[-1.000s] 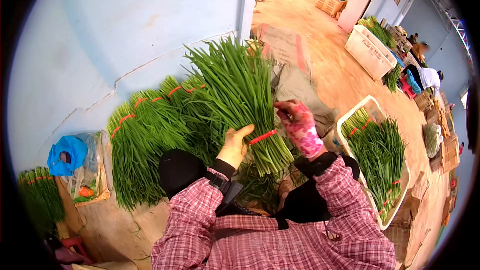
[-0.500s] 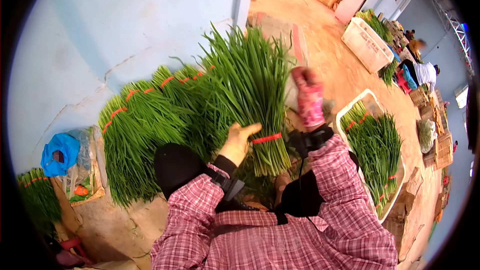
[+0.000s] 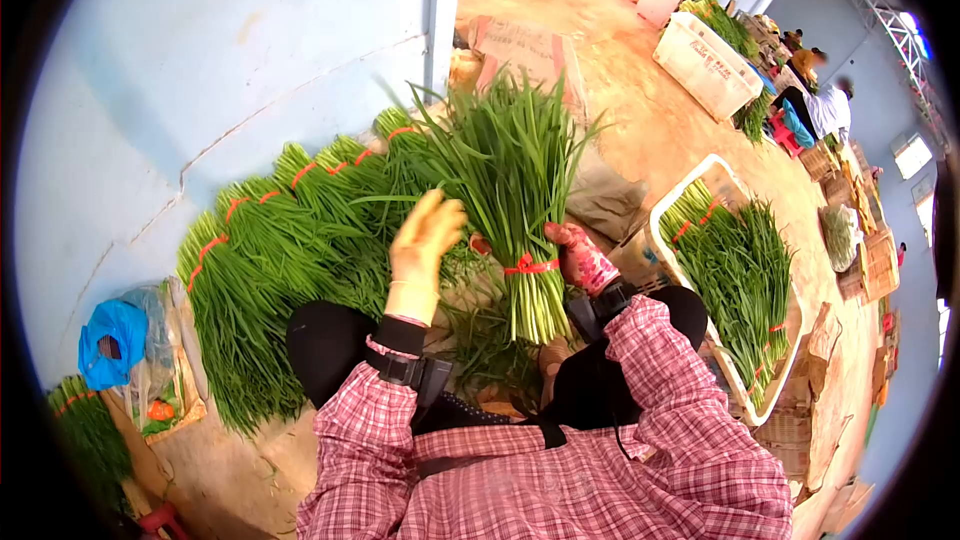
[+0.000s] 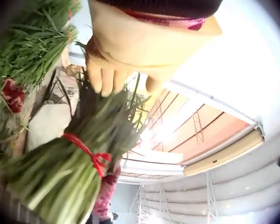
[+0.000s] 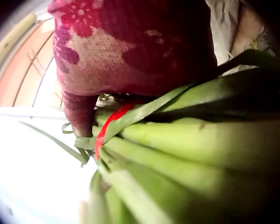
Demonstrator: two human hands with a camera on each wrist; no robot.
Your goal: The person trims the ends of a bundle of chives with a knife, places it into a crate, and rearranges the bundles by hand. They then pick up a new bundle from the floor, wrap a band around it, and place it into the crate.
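Above the lap, upright chive bundle (image 3: 512, 175), clasped at its red band (image 3: 530, 266) by right grip (image 3: 582, 258); left grip (image 3: 425, 240) released, fingers straight, beside the leaves.

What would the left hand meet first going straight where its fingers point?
Most likely the leaves of the red-tied bundle of green chives that the right hand grips; the open left hand has its fingertips almost in them, though depth is unclear.
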